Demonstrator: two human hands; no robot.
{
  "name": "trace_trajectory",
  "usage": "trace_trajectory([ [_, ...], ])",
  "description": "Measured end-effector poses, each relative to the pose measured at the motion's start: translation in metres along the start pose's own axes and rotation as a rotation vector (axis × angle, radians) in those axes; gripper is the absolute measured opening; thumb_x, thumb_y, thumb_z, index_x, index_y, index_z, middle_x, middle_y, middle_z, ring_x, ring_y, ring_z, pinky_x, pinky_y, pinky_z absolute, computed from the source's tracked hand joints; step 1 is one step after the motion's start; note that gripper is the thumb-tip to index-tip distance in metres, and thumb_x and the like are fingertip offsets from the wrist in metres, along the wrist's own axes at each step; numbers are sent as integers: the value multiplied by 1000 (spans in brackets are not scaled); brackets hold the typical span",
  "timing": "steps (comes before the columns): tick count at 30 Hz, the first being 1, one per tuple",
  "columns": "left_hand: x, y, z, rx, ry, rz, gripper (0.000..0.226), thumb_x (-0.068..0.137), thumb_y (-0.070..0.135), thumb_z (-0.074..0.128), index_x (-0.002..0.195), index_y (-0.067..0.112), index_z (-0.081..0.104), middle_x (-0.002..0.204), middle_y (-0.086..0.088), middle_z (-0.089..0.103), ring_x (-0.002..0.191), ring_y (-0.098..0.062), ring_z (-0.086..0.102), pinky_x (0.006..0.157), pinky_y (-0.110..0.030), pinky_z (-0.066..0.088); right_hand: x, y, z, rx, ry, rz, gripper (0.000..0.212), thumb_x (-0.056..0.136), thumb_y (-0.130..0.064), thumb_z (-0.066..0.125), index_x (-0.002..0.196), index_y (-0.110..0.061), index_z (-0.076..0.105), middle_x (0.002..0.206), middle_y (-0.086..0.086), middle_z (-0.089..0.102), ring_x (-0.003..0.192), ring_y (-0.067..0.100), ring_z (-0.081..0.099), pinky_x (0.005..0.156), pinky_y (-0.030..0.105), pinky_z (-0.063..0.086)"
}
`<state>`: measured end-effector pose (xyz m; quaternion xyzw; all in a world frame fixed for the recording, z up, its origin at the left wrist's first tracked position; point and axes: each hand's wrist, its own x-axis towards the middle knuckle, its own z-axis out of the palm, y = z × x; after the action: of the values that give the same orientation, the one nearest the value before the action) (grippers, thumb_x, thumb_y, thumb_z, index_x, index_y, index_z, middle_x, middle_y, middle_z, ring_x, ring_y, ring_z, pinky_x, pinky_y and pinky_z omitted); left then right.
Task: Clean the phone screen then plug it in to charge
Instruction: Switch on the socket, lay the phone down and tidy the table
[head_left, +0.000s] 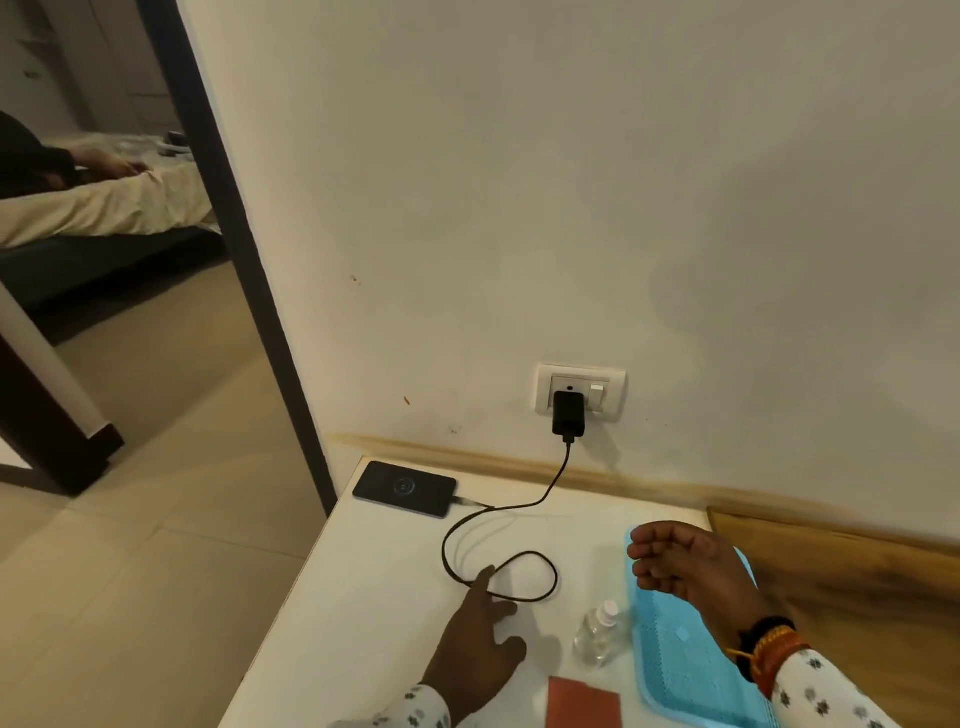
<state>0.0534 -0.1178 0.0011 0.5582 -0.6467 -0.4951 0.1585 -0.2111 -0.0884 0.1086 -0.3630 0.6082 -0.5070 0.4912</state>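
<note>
Head view: phone (404, 489) flat, long axis left-right, cable (498, 540) at right end.

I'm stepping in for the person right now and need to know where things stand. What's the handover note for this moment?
Left hand: open, empty, fingers resting on the white table by the cable loop.
Right hand: open, palm up, empty, above the blue mat.
Phone: flat at the table's far left corner, cable plugged in, a charging symbol on its screen.
Charger: seated in the wall socket.
Spray bottle and red cloth: on the table near the front edge.
Done: phone plugged in and apparently charging.
Left: whether the screen was wiped cannot be told; perhaps tidy the cable.
</note>
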Motion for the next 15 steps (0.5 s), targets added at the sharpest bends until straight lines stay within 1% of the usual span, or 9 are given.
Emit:
trace_trajectory([
  [1, -5, 1, 0, 43, 3, 28, 90, 79, 26, 68, 156, 21, 21, 141, 2, 56, 127, -4, 52, 103, -11, 34, -5, 1, 0, 10, 2, -4, 29, 85, 17, 49, 94, 2, 72, 90, 23, 73, 74, 30, 68, 65, 35, 59],
  [3, -15, 3, -1, 199, 39, 92, 76, 87, 31, 62, 154, 15, 30, 163, 6, 26, 137, -7, 44, 104, -10, 30, -16, 4, -2, 24, 4, -15, 30, 85, 17, 50, 92, -1, 73, 91, 22, 73, 75, 30, 68, 65, 34, 58],
  [4, -20, 4, -1, 279, 51, 121, 71, 89, 35, 58, 153, 16, 34, 165, 8, 11, 139, -9, 43, 105, -13, 30, -22, 6, -4, 30, 7, -17, 31, 84, 17, 51, 91, -3, 74, 91, 21, 73, 74, 29, 69, 64, 34, 58],
  [5, -26, 5, -1, 342, 45, 138, 68, 91, 39, 55, 153, 17, 36, 166, 8, 3, 138, -12, 44, 106, -16, 31, -28, 9, -5, 33, 12, -21, 31, 84, 16, 52, 90, -4, 75, 91, 21, 73, 74, 29, 69, 64, 33, 58],
  [6, -30, 5, 0, 391, 31, 147, 66, 92, 41, 52, 153, 18, 36, 167, 5, 1, 137, -14, 45, 107, -19, 33, -34, 12, -6, 33, 21, -25, 31, 83, 16, 53, 90, -5, 75, 92, 21, 73, 74, 29, 69, 64, 34, 58],
  [8, -38, 6, 2, 446, 15, 159, 65, 94, 42, 50, 153, 21, 33, 167, 1, 12, 139, -15, 43, 110, -20, 30, -47, 19, -11, 39, 47, -22, 31, 82, 16, 55, 90, -5, 75, 92, 20, 73, 73, 29, 69, 64, 34, 57],
  [11, -47, 5, 4, 453, 15, 105, 61, 96, 43, 50, 150, 20, 35, 155, 3, 38, 139, -12, 40, 110, -18, 26, -68, 29, -18, 57, 88, -11, 30, 80, 16, 56, 91, -5, 74, 94, 19, 72, 74, 30, 68, 64, 34, 57],
  [13, -51, 5, 4, 444, -8, 51, 61, 95, 46, 52, 147, 19, 39, 150, 1, 46, 137, -15, 43, 110, -20, 29, -81, 34, -22, 50, 124, -1, 28, 80, 16, 57, 89, -4, 74, 94, 17, 72, 77, 31, 68, 66, 36, 57],
  [15, -56, 5, 5, 477, -56, -2, 65, 94, 49, 53, 148, 17, 39, 149, -2, 46, 138, -18, 43, 111, -23, 30, -92, 40, -24, 41, 158, 8, 27, 78, 16, 58, 88, -4, 74, 93, 16, 72, 78, 31, 67, 67, 37, 57],
])
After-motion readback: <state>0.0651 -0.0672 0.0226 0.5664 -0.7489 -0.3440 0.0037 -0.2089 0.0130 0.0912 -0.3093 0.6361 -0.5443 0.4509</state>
